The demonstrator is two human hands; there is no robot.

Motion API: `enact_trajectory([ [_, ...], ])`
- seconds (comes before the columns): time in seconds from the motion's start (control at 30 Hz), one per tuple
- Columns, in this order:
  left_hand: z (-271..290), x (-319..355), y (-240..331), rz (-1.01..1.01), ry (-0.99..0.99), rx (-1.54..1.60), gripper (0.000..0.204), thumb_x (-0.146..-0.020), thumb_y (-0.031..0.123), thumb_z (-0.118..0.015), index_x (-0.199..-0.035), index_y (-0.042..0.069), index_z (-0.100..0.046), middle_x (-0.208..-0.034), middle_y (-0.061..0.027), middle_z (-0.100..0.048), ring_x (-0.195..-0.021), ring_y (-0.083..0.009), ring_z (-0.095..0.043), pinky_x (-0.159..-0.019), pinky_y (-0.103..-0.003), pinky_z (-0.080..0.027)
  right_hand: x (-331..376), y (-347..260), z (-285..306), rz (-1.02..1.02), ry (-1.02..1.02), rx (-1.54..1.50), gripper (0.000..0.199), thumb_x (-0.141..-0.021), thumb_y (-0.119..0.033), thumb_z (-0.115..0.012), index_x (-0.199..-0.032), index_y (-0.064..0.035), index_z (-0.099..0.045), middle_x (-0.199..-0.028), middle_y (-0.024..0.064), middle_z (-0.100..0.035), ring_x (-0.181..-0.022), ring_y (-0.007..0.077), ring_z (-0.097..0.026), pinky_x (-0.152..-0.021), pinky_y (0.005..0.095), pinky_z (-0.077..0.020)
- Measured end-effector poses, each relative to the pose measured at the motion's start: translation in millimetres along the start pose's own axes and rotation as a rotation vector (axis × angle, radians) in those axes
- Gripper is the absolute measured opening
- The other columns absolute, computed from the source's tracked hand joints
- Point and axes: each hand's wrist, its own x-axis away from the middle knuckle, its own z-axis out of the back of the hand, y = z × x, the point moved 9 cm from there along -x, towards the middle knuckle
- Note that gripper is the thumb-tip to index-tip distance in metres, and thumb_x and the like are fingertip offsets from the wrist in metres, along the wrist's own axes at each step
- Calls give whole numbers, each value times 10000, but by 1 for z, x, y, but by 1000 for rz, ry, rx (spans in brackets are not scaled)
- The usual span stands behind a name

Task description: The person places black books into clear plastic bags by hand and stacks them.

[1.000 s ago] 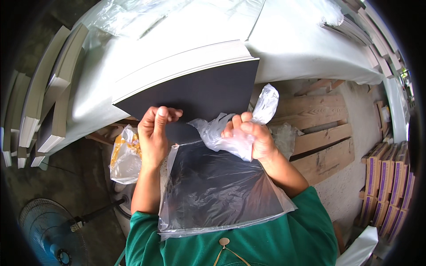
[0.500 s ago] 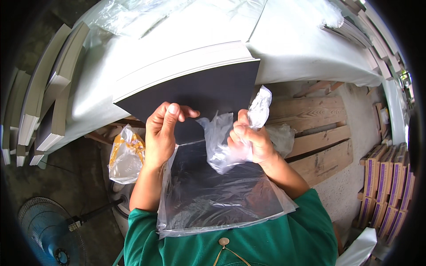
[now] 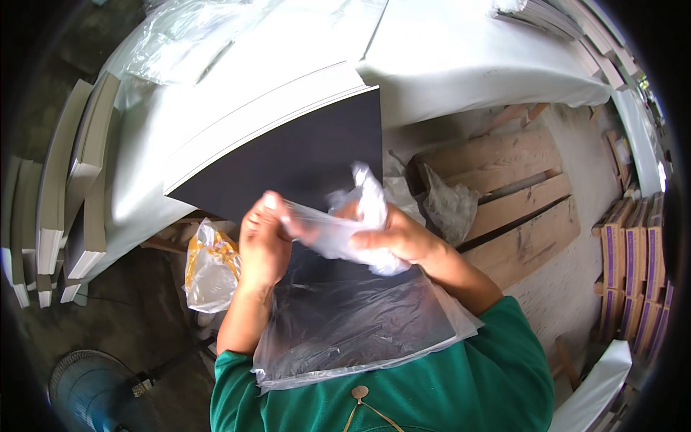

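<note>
A crumpled strip of clear plastic film (image 3: 320, 232) stretches between my hands, partly blurred. My left hand (image 3: 265, 241) pinches one end, its fingers closed. The bunched remainder is gripped in my right hand (image 3: 403, 234), with a wad sticking up above the fingers. Just beyond them, a thick stack of large sheets (image 3: 317, 133) with a black front face and white edges stands at the table's near edge. Over my lap lies a clear plastic sheet (image 3: 353, 327) with something dark beneath it.
White-covered table (image 3: 461, 72) ahead, with loose clear plastic (image 3: 176, 47) at far left. Thick panels (image 3: 68, 173) stand along the left side. A plastic bag with orange tape (image 3: 212, 270) hangs at left, above a fan (image 3: 90, 392). Wooden planks (image 3: 522, 216) and stacked boxes (image 3: 630, 266) are at right.
My left hand, empty with curled fingers before, now pinches the film's end. The film that hung bunched from my right hand is drawn out between both hands. The view has shifted slightly.
</note>
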Motion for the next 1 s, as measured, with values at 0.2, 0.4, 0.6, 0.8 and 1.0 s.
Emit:
enact_trajectory([
  [0.2,-55,41,-28,367,-772,-842,259,-794,260,-674,-859,12,-642,-819,-78,-659,-749,-171,-600,-724,-310,-467,19,-22,55,78,321,-332,283,-919,-295,-483,-823,-40,-561,-667,-13,-519,-594,60,-491,-538,217,-420],
  [0.4,94,37,16,128,593,125,405,-890,362,-447,-1109,30,-520,-796,-91,-638,-870,-301,-614,-882,-448,-436,31,-41,25,72,-266,253,145,-875,-147,-552,-912,-12,-589,-843,72,-602,-807,159,-569,-778,283,-442],
  [0.6,64,35,21,15,-107,124,395,-899,330,-463,-1119,6,-515,-1064,-94,-591,-1012,-210,-555,-896,-437,-413,16,-21,51,-77,-84,-71,278,-852,-307,-587,-799,-37,-547,-594,-37,-464,-433,33,-381,-367,186,-322],
  [0.8,80,51,-43,411,-128,-64,418,-716,286,-668,-1035,34,-569,-1003,-78,-604,-933,-189,-571,-809,-333,-448,24,-12,49,52,-103,-554,388,-819,-226,-629,-1133,-41,-495,-821,6,-545,-582,1,-432,-472,165,-338],
  [1.0,70,66,46,-244,-404,374,525,-611,235,-723,-1065,19,-575,-927,-96,-633,-884,-260,-564,-814,-377,-413,37,-101,46,842,769,675,202,-702,80,-627,-720,-52,-475,-723,-4,-474,-651,98,-443,-587,237,-395],
])
